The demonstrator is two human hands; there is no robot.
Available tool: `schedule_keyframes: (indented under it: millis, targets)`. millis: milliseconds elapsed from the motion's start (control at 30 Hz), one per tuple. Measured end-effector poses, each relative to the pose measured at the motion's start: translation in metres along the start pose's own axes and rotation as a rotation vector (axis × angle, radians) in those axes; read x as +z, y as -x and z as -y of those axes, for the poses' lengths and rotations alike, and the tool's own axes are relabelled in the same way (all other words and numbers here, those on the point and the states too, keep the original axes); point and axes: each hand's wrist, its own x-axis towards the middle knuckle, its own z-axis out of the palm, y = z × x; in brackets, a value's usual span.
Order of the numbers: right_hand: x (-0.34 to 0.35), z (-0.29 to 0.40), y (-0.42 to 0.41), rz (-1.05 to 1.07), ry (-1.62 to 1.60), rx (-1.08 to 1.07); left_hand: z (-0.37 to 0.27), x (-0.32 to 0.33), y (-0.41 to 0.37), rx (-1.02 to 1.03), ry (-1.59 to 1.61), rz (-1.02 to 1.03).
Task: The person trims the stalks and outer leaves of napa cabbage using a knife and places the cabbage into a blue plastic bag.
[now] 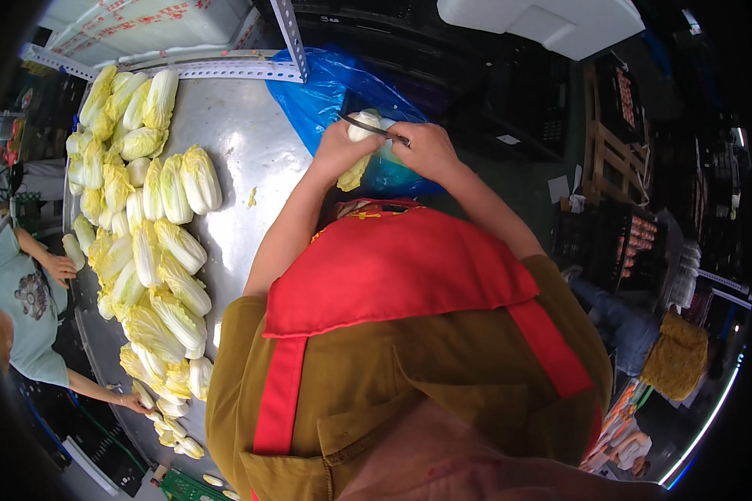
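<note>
My left hand (340,152) grips a napa cabbage (365,120), its white base end facing up and a yellow leaf hanging below my palm. In my right hand (423,149) is a knife (381,130) with a dark, narrow blade, which lies across the cabbage near its base. Both hands are over a blue plastic bag (310,81) that is spread open beside the metal table. Pale pieces lie in the bag, partly hidden by my hands. On the metal tabletop (241,119), many napa cabbages (174,188) are piled to the left.
Across the table a person (34,313) touches cabbages with both hands. A perforated metal post (291,41) rises by the bag. White foam boxes (545,22) and black crates (520,113) stand beyond, with a wooden pallet (608,163) at right. A green crate (191,485) sits at the table's near end.
</note>
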Motion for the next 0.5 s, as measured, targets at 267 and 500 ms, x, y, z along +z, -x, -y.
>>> schedule_keyframes:
  millis: [267, 500]
  targets:
    - [-0.0002, 0.0053, 0.0002, -0.031, 0.033, 0.044, 0.0007, 0.0056, -0.0012, 0.009, -0.163, -0.054]
    - [0.0082, 0.0007, 0.0026, -0.05, 0.078, 0.15, 0.0002, 0.0076, 0.0014, 0.018, -0.244, -0.058]
